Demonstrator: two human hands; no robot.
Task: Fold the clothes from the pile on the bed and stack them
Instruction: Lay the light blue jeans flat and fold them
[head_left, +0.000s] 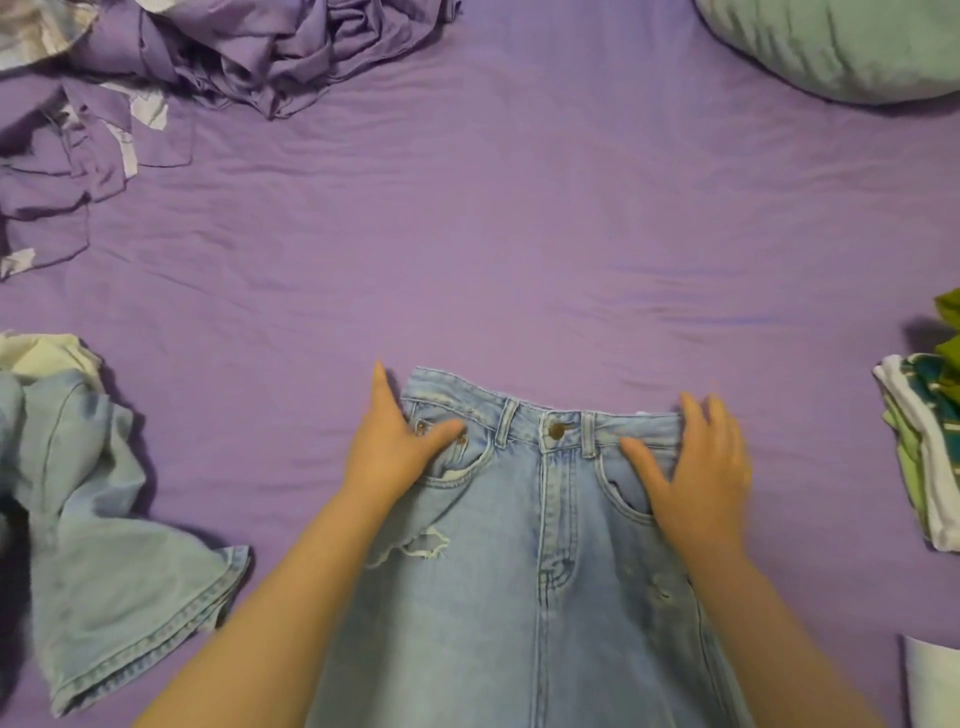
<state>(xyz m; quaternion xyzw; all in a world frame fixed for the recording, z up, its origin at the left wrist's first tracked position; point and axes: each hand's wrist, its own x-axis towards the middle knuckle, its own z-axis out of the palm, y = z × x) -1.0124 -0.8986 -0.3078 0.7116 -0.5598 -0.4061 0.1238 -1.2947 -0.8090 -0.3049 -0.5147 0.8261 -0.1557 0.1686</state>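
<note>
I have my left hand (400, 447) and right hand (696, 467) spread wide, flat on the jeans (519, 519) at lower centre, pinning the waistband square for folding.

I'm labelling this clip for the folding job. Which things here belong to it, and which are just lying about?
Part of the job:
- jeans under left hand and right hand
- denim garment, unfolded
- folded stack

Lying about:
- crumpled purple bedding
- green pillow
- purple sheet
</note>
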